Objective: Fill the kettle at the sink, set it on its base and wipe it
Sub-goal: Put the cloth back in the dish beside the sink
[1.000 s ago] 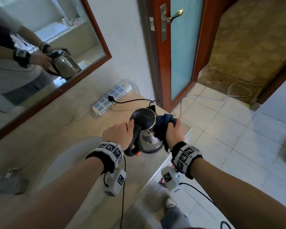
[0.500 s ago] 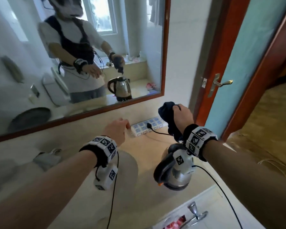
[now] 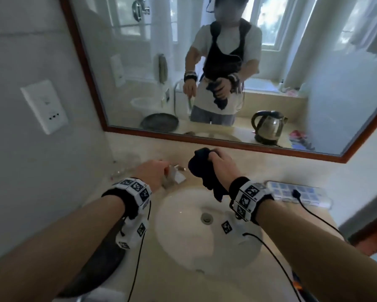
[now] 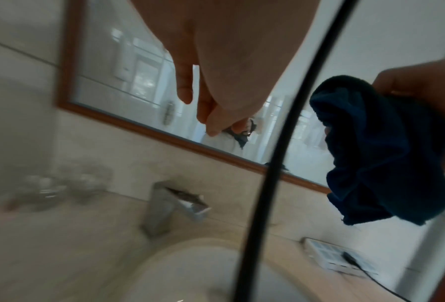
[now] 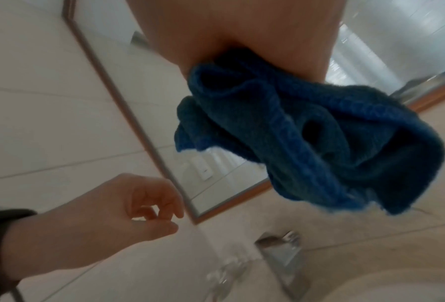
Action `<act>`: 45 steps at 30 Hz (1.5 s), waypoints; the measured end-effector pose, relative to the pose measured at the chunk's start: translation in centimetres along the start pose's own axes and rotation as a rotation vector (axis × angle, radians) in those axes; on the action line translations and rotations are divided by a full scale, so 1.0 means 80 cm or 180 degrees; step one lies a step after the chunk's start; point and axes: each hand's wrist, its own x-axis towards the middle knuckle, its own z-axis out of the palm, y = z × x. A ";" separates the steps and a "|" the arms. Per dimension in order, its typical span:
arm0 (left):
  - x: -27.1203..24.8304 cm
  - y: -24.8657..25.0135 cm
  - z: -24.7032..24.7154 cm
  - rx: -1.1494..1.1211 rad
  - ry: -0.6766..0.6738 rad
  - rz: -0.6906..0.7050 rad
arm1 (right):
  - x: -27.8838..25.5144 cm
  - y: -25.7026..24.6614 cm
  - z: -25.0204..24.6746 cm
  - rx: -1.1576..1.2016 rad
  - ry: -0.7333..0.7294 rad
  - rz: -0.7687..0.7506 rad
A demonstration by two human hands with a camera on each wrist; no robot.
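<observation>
Head view: our right hand [image 3: 221,168] bunches the blue cloth [image 3: 205,173] over the sink [image 3: 176,243]; left hand [image 3: 152,171] fingers loosely curled, empty, near the faucet [image 4: 174,206]; kettle [image 3: 268,125] reflected at right of the mirror; dangling cloth could get soaked

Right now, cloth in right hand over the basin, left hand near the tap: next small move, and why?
Probably bring the left hand down onto the faucet and turn the water on. It hangs empty, fingers loosely curled, just above the faucet, while the right hand grips the bunched blue cloth over the sink. The basin looks dry, so rinsing the cloth seems the likely aim.
</observation>
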 end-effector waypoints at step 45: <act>-0.169 -0.284 -0.006 -0.0053 -0.0197 -0.1039 | 0.028 -0.002 0.402 -0.2717 -0.2059 -0.1730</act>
